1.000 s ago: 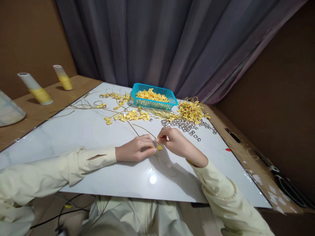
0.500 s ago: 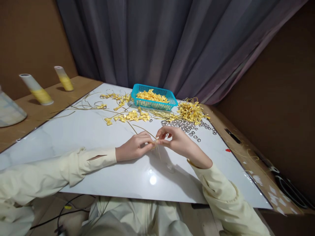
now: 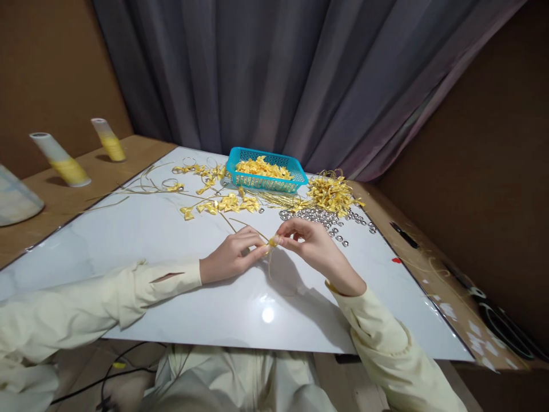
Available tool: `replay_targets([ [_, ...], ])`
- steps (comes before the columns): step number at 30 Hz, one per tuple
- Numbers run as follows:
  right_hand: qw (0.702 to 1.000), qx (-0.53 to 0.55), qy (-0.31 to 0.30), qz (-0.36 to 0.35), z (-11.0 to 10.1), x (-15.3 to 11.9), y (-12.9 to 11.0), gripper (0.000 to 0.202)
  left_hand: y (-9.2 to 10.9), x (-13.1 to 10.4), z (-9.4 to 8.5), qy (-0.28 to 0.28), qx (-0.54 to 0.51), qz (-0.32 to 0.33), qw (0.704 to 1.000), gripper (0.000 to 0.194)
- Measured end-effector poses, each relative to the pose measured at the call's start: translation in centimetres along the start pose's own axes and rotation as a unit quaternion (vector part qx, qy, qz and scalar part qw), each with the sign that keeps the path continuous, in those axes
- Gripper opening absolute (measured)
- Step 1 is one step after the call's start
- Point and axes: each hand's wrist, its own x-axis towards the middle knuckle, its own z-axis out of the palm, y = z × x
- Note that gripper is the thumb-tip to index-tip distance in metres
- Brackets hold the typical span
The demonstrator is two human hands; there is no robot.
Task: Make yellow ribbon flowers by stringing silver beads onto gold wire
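Over the middle of the white tabletop (image 3: 206, 317), both hands meet at a small yellow ribbon bow (image 3: 273, 242). My left hand (image 3: 235, 252) is closed, its thumb and fingertips pinching the bow and a thin gold cord (image 3: 249, 229). Two cord ends stick out past its knuckles, and another length hangs below the fingertips. From the other side, my right hand (image 3: 306, 243) pinches the bow's right edge between thumb and forefinger. The exact hold on the cord is partly hidden by the fingers.
Behind the hands stands a blue basket (image 3: 231, 171) of yellow bows. A row of bows (image 3: 229, 203), a gold-corded bow pile (image 3: 330, 194) and silver ring-like pieces (image 3: 317, 216) lie around it. Yellow spools (image 3: 71, 169) stand left; scissors (image 3: 501, 323) lie right.
The yellow bow now shows between the fingertips, where it was mostly covered before. My right hand's fingertips have shifted slightly, and the hanging cord end has swung left.
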Motion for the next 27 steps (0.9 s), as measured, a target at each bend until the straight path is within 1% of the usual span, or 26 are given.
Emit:
replay_targets([
  [3,1.0,-0.021,0.013,-0.013,0.2,0.0,-0.1,0.016,0.0,0.0,0.0,-0.008,-0.001,-0.008,1.0,0.019],
  [7,0.997,-0.057,0.036,-0.044,0.4,-0.1,0.0,0.008,0.0,0.0,0.1,-0.01,-0.011,-0.009,1.0,0.018],
  [12,0.993,-0.068,0.038,-0.084,0.6,-0.1,0.2,0.009,0.0,0.0,0.1,-0.018,-0.029,-0.01,0.999,0.018],
  [16,0.996,-0.034,0.038,-0.077,0.8,-0.1,0.4,0.014,0.1,0.0,0.1,-0.022,-0.034,-0.008,0.999,0.019],
  [19,0.998,-0.004,0.035,-0.05,1.0,-0.1,0.4,0.02,0.1,0.1,0.0,-0.025,-0.031,-0.011,0.999,0.02],
  [21,0.999,-0.002,0.034,-0.032,1.2,-0.2,0.3,0.019,0.1,0.1,0.0,-0.025,-0.029,-0.012,0.999,0.02],
  [24,0.998,-0.012,0.058,-0.024,1.5,-0.3,0.1,0.016,0.1,0.1,0.0,-0.018,-0.026,-0.013,0.999,0.019],
  [27,0.996,-0.015,0.083,-0.031,1.8,-0.5,0.1,0.016,0.2,0.1,0.0,-0.006,-0.024,-0.016,1.0,0.019],
])
